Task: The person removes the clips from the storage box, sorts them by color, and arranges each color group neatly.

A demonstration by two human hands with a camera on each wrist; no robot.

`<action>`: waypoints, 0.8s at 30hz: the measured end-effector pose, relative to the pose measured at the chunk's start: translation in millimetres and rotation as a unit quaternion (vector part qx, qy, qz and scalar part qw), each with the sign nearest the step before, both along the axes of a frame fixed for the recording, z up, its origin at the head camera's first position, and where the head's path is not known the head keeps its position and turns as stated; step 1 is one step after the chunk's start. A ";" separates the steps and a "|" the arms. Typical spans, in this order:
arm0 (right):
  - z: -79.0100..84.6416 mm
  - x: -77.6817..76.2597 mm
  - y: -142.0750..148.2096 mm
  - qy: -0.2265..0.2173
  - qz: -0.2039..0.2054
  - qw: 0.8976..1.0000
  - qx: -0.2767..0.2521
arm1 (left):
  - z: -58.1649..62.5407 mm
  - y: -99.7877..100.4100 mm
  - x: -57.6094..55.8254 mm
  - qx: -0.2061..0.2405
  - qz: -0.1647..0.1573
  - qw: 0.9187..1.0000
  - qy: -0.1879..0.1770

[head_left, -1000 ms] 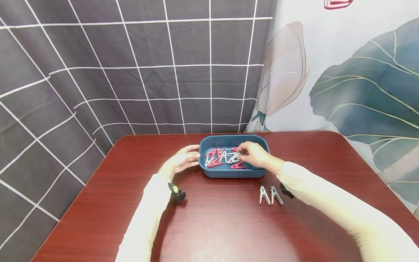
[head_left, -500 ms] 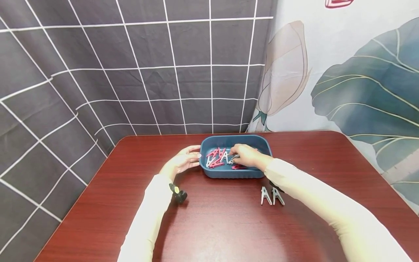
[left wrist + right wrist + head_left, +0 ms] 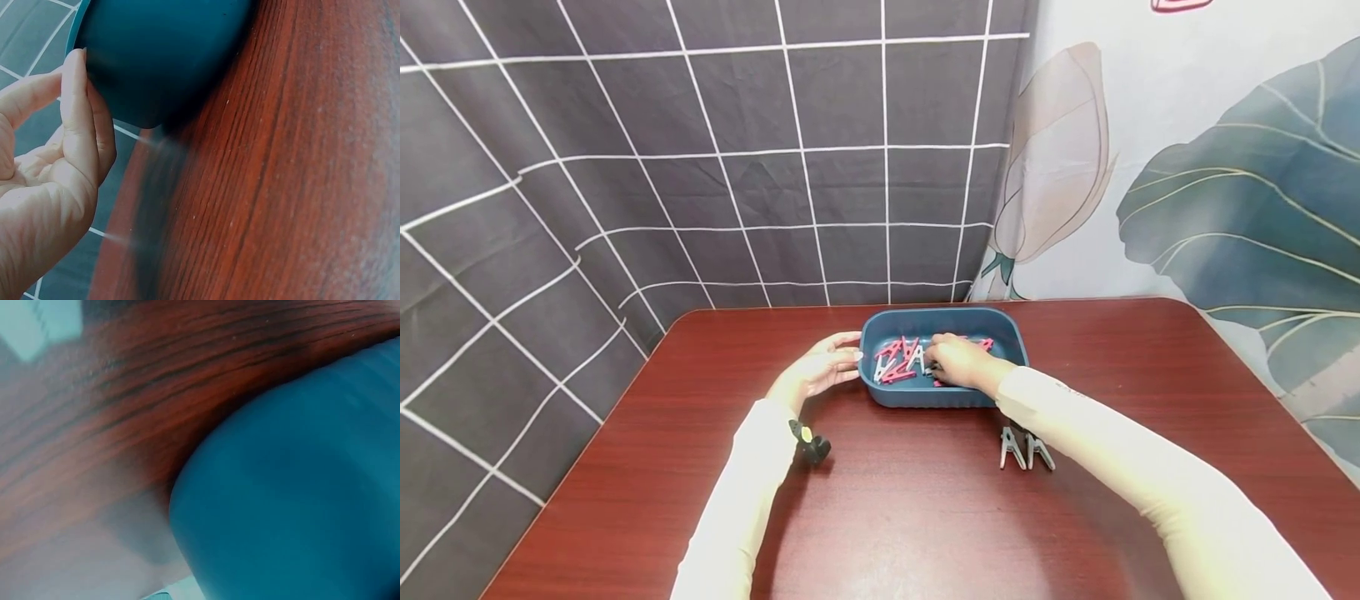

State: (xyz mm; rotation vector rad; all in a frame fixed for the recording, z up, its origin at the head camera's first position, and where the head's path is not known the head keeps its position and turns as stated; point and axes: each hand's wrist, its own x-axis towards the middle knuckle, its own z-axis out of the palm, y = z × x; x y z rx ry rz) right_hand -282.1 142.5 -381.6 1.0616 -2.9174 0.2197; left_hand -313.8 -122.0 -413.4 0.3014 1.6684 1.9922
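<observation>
A blue plastic bin point(image 3: 940, 398) stands near the table's far edge, with pink clothespins point(image 3: 898, 377) and a white clothespin point(image 3: 916, 358) among those inside. My left hand point(image 3: 820, 364) touches the bin's left side with nearly straight fingers; the left wrist view shows the fingertips point(image 3: 75, 59) against its outer wall point(image 3: 169, 62). Inside the bin, my right hand point(image 3: 962, 362) reaches down with bent fingers beside a grey clothespin. Its fingertips are hidden, so any grip cannot be made out. The right wrist view shows only the bin's outer wall point(image 3: 300, 487), not the hand.
Two grey clothespins, one on the left point(image 3: 1008, 435) and one on the right point(image 3: 1032, 448), lie on the reddish wooden table point(image 3: 895, 500) below the right forearm. Behind the table hang a dark gridded cloth point(image 3: 842, 192) and a flower-patterned cloth point(image 3: 1075, 250).
My right hand has moved left and lower inside the bin, covering the grey clothespins there and uncovering pink ones at the right. The left hand stays at the bin's side.
</observation>
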 end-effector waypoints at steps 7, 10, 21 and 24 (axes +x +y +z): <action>-1.6 -2.0 -4.2 0.038 0.007 0.999 0.034 | -3.5 -1.7 -1.5 -0.007 0.006 1.000 0.011; -2.7 -2.6 -6.3 0.059 0.011 0.997 0.055 | -4.1 -1.4 -0.6 -0.006 0.007 1.000 0.009; -4.6 -5.5 -4.0 0.070 0.021 0.997 0.030 | -3.1 0.2 0.0 -0.003 0.007 1.000 0.011; -3.5 -4.9 -2.3 0.056 0.018 0.998 0.017 | -3.2 0.2 -0.2 -0.003 0.008 1.000 0.010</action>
